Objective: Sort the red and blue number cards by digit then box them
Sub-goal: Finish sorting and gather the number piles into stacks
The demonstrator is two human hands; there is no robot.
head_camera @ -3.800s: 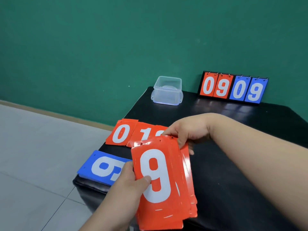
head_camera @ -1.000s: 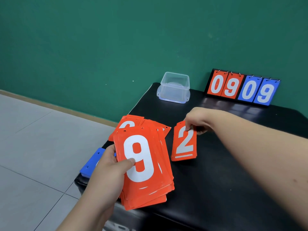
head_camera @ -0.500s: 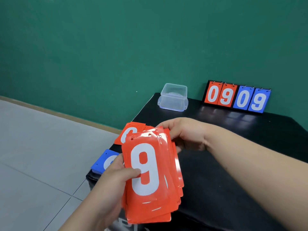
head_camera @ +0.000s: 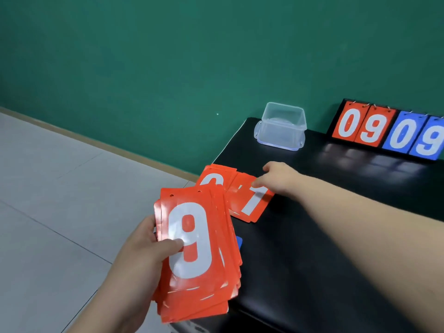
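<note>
Left hand [head_camera: 141, 251] grips red stack [head_camera: 192, 248] (9 up), right hand [head_camera: 280, 177] pinches 1-card [head_camera: 252, 205].

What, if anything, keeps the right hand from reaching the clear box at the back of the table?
Probably nothing, so yes. The right hand holds the 1 card by its top, and only bare table lies between it and the box. It would likely have to let the card go first.
</note>
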